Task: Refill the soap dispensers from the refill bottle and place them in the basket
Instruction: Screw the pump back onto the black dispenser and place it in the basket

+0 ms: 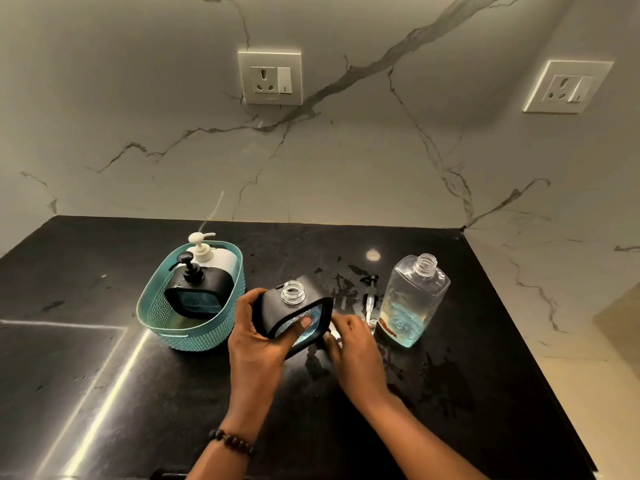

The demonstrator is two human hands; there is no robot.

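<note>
My left hand (258, 332) grips a black-framed soap dispenser (280, 304), tilted, with its clear threaded neck uncapped and blue liquid showing in its window. My right hand (353, 348) rests just right of it at the dispenser's lower corner, fingers curled; I cannot tell whether it holds anything. The clear refill bottle (414, 299) stands uncapped to the right, about a third full of blue liquid. A black pump head (370, 296) lies on the counter between them. The teal basket (173, 327) at the left holds a black dispenser (197, 289) and a white dispenser (216, 256), both with pumps on.
The black counter (467, 393) is wet with splashes around the bottle and my hands. A marble wall with two sockets (270, 77) (568, 86) rises behind. The counter's right edge drops to a pale surface (571, 393). A recessed panel (52, 358) lies front left.
</note>
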